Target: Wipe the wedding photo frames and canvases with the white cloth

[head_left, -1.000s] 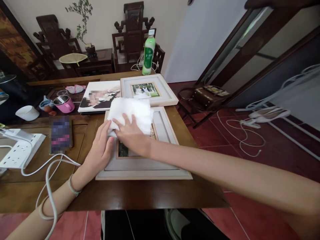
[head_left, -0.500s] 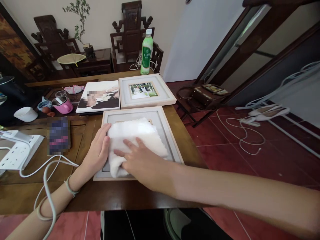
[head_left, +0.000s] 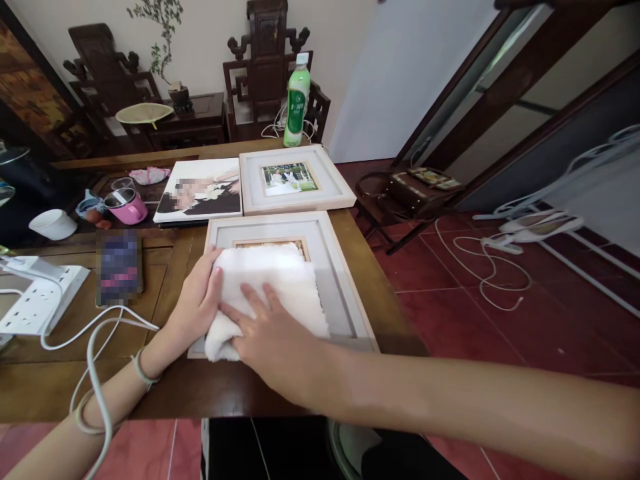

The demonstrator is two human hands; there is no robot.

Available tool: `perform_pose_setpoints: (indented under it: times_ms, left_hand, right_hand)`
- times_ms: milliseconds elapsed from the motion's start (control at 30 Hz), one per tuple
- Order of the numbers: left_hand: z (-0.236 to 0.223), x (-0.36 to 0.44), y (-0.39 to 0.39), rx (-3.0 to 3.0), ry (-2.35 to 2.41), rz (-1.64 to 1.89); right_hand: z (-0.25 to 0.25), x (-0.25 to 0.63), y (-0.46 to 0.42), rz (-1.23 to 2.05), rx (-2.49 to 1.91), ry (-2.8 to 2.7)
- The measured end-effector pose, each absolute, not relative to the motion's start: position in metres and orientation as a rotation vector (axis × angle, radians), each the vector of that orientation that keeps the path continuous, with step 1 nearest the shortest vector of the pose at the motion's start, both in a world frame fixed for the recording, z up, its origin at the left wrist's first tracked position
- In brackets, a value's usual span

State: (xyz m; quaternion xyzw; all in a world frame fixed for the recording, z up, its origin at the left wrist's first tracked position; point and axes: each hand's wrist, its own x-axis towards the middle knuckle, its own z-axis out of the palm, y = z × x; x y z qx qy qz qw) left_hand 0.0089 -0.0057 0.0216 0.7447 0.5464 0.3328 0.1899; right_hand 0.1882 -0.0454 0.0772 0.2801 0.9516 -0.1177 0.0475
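The right hand (head_left: 280, 340) lies palm down, fingers spread, pressing on a folded white cloth (head_left: 293, 273); it grips nothing that shows. The left hand (head_left: 197, 300) is open, its fingers along the left edge of a pale frame (head_left: 323, 233), its thumb beside the cloth. The cloth has just come from the frame's far left part to its near edge, so a strip of the picture (head_left: 270, 241) at the far side now shows, while the rest is covered. The frame lies flat on a wooden table (head_left: 220, 393). Just beyond it are a second frame (head_left: 253, 190) with a photo and, to its left, a print (head_left: 220, 190). A green bottle (head_left: 296, 110) stands behind. Farther left are a pink mug (head_left: 131, 212) and a white power strip (head_left: 37, 303).
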Motion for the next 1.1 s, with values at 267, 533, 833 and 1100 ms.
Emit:
perform_pose_setpoints:
  times_ms: [267,533,833,1100]
  left_hand:
    - [0.018,0.010,-0.008,2.162,1.569,0.845]
    - [0.020,0.013,-0.009,2.062,1.604,0.950]
    - [0.013,0.006,-0.007,2.381,1.509,0.899]
    - [0.013,0.005,-0.008,2.434,1.308,0.862]
  right_hand:
    - [0.093,0.236,-0.046,-0.393,1.008,2.629]
    - [0.083,0.190,-0.071,-0.362,0.765,2.958]
    - [0.079,0.219,-0.071,-0.460,0.888,2.880]
    - [0.093,0.258,-0.023,-0.282,1.204,2.771]
